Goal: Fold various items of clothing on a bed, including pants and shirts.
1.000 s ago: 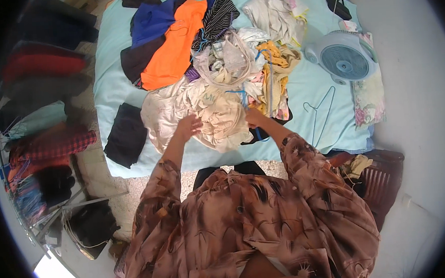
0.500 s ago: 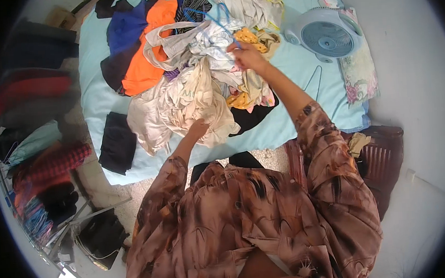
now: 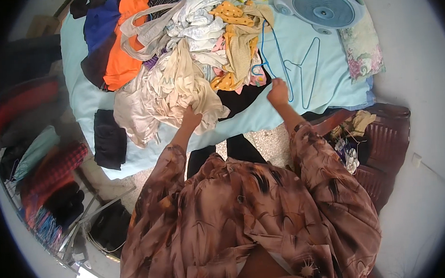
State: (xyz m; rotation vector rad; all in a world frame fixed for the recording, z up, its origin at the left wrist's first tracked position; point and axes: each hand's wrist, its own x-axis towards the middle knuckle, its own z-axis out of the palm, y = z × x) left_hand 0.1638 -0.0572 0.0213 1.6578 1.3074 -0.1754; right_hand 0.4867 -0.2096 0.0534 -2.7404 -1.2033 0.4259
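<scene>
At the near edge of the clothes heap, my left hand [image 3: 192,119] is closed on the cream cloth [image 3: 179,90], which lies crumpled. To its right, my right hand [image 3: 278,92] has its fingers closed at the lower part of a blue clothes hanger [image 3: 281,59]. That hanger's upper end reaches over a striped beige garment [image 3: 242,53]. A second blue hanger [image 3: 314,67] lies on the light blue bedsheet [image 3: 324,46] just to the right. Black cloth [image 3: 240,101] sits under the heap between my hands.
Orange cloth [image 3: 121,63] and blue cloth [image 3: 101,26] lie at the far left of the bed. A folded black garment [image 3: 109,138] is near the left edge. A fan [image 3: 321,5] stands at the far right beside a floral pillow [image 3: 361,54]. Hanging clothes [image 3: 56,169] crowd the left.
My right hand has come back toward me from the far side of the heap, bringing the blue hanger to the right of the clothes. The left hand stays at the cream cloth.
</scene>
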